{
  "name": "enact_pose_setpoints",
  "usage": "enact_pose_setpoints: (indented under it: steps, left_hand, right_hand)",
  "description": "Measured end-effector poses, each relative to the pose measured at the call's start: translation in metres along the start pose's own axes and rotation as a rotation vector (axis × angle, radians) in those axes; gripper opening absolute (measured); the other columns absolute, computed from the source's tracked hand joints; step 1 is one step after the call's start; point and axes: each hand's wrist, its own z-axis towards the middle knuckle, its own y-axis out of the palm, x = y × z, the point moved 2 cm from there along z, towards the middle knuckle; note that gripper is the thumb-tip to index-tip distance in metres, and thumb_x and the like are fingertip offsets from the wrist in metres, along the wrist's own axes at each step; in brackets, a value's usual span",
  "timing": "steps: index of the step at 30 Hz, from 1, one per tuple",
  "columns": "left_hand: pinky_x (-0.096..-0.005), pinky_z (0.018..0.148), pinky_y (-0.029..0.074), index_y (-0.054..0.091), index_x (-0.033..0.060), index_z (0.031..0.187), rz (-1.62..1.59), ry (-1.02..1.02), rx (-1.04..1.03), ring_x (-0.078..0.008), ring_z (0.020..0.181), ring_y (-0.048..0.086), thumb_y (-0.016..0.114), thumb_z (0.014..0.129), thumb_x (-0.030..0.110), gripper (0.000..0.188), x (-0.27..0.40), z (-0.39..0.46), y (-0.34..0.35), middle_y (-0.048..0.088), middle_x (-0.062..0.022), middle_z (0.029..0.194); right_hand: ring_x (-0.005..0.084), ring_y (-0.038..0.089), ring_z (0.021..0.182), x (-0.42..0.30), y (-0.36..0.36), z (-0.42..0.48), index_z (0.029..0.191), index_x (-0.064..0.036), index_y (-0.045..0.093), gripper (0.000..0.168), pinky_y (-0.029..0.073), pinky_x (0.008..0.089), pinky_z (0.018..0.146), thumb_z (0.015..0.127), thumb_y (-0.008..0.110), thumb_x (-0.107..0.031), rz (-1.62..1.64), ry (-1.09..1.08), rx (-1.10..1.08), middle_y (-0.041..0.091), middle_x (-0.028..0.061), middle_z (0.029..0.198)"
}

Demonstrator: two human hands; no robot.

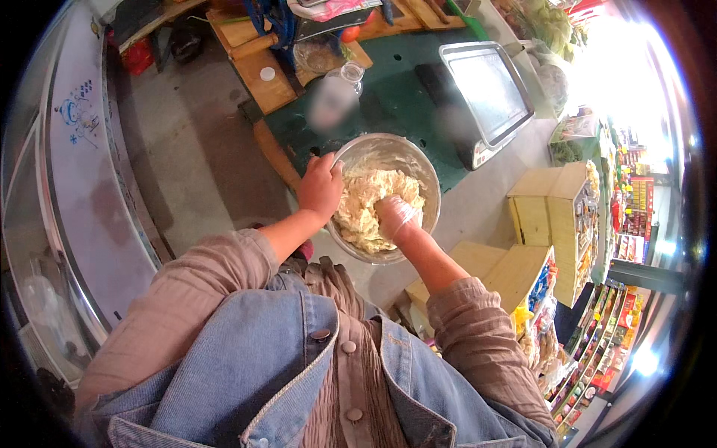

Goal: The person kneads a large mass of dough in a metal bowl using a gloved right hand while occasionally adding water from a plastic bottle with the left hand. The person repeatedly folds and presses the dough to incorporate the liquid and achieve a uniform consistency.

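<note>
A round stainless steel bowl (433,187) sits at the near edge of a dark green tabletop. Rough, pale yellow dough (358,207) fills much of it, and sticky smears coat the inner wall. My left hand (321,187) grips the bowl's left rim, with the thumb at the inside edge. Inside the bowl, my right hand (396,217) is pressed into the dough. It appears to be covered by thin clear plastic, and its fingertips are hidden.
A platform scale with a metal tray (490,92) stands on the green tabletop (386,106), beyond a glass jar (352,73). Wooden display boxes (532,207) with packaged goods are at the right. A white chest freezer (84,168) stands at the left.
</note>
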Motion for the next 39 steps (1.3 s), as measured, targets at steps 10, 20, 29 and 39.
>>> enact_pose_setpoints:
  steps: [10,20,29,39]
  left_hand:
    - [-0.0496,0.081,0.048,0.060,0.0081,0.115,0.047,-0.012,0.055,-0.0408,0.095,0.059,0.053,0.094,0.025,0.028,-0.007,0.002,0.008,0.058,-0.0197,0.104]
    - [-0.0484,0.080,0.049,0.061,0.0095,0.115,0.032,-0.007,0.005,-0.0407,0.094,0.059,0.054,0.093,0.027,0.029,0.001,-0.003,0.005,0.058,-0.0198,0.104]
    - [-0.0467,0.084,0.047,0.066,0.0079,0.112,-0.117,0.023,0.122,-0.0402,0.097,0.059,0.053,0.094,0.027,0.030,-0.035,0.009,0.024,0.062,-0.0211,0.097]
    - [-0.0469,0.085,0.047,0.063,0.0079,0.115,-0.052,-0.066,0.042,-0.0381,0.101,0.058,0.049,0.096,0.029,0.032,-0.003,0.002,0.012,0.063,-0.0198,0.101]
  right_hand:
    - [0.0282,0.063,0.112,0.002,-0.092,-0.083,0.119,-0.003,0.065,0.046,0.048,0.0385,0.098,0.077,0.075,-0.018,0.512,-0.169,0.142,0.067,0.0157,0.115]
    - [0.0341,0.065,0.103,0.098,0.018,0.098,0.111,-0.004,0.069,0.037,0.051,0.0421,0.089,0.086,0.060,-0.030,0.012,0.134,-0.004,0.069,0.0196,0.110]
    - [0.0346,0.065,0.102,-0.070,-0.060,0.061,0.101,-0.012,0.074,0.039,0.050,0.0452,0.089,0.079,0.060,-0.041,-0.153,-0.161,-0.217,0.070,0.0169,0.108]
    - [0.0325,0.064,0.084,0.006,-0.056,-0.046,0.090,-0.013,0.074,0.025,0.051,0.0457,0.077,0.067,0.067,-0.017,-0.131,-0.322,0.294,0.068,0.0119,0.083]
